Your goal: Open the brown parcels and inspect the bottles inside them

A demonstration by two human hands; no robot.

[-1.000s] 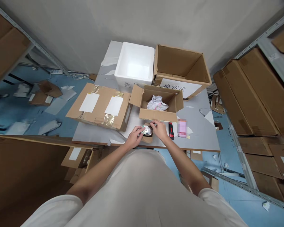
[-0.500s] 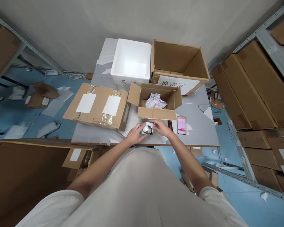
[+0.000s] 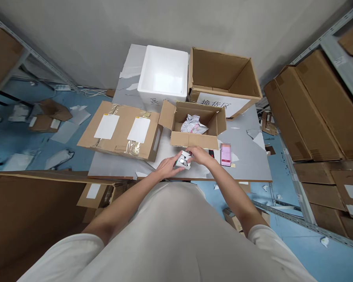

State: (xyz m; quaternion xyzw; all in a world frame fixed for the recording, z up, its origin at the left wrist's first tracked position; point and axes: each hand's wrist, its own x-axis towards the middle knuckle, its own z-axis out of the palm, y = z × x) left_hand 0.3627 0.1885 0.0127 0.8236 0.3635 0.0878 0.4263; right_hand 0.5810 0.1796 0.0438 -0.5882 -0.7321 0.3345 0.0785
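A small open box point(image 3: 183, 159), white with a shiny dark item inside, is held over the front of the table. My left hand point(image 3: 168, 167) grips it from the left, thumb and fingers on its sides. My right hand point(image 3: 198, 155) pinches at its upper right, by a flap or the item; which of them it grips is hidden. Just behind stands an open carton point(image 3: 194, 140) with crumpled paper point(image 3: 193, 124) in it. To the right of my right hand lie a red and black tool point(image 3: 211, 153), partly covered, and a phone point(image 3: 225, 154) with a lit screen.
A taped carton with white labels point(image 3: 120, 131) lies at the left of the table point(image 3: 244, 147). Behind stand a white foam box point(image 3: 162, 94) and a large open carton point(image 3: 211, 92). Shelves with cartons point(image 3: 314, 109) flank the right side. Paper scraps litter the blue floor.
The small box has turned and tilted slightly between my hands. My right fingers have moved a little at its top. The other things on the table stay put.
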